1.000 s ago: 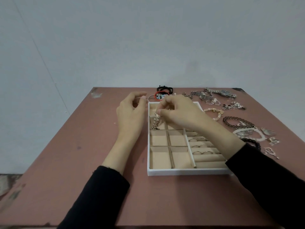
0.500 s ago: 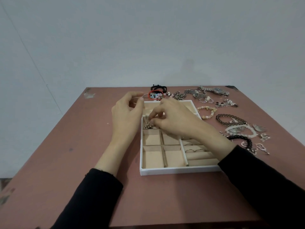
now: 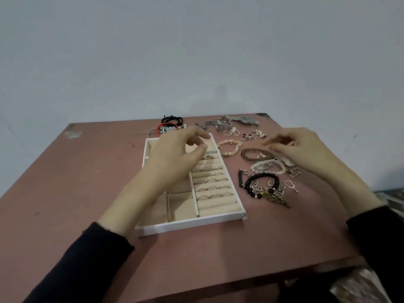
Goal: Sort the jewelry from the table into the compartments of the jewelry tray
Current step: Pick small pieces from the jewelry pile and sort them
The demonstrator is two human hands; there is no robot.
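The white jewelry tray [image 3: 192,224] with beige compartments lies on the reddish table. Several rings [image 3: 215,195] sit in its right-hand ring rolls. My left hand [image 3: 175,158] hovers over the tray's far left compartments, fingers loosely curled, holding nothing that I can see. My right hand [image 3: 299,149] hangs over the loose jewelry right of the tray, fingers relaxed and empty, just above a brown beaded bracelet [image 3: 253,153]. Close by lie a white bead bracelet [image 3: 277,170], a black bead bracelet [image 3: 262,182] and a cream bead bracelet [image 3: 229,147].
Beyond the tray lie a silver watch [image 3: 244,120], metal chain pieces [image 3: 218,125], a red cord bracelet [image 3: 167,125] and black cords [image 3: 172,119]. Small charms and a gold pendant [image 3: 277,199] lie at the right. The table's near edge [image 3: 240,283] runs below my arms.
My right hand has left the tray's far compartment and swung right over the loose jewelry. The piece it was lowering is no longer in its fingers. My left hand shifted over the tray.
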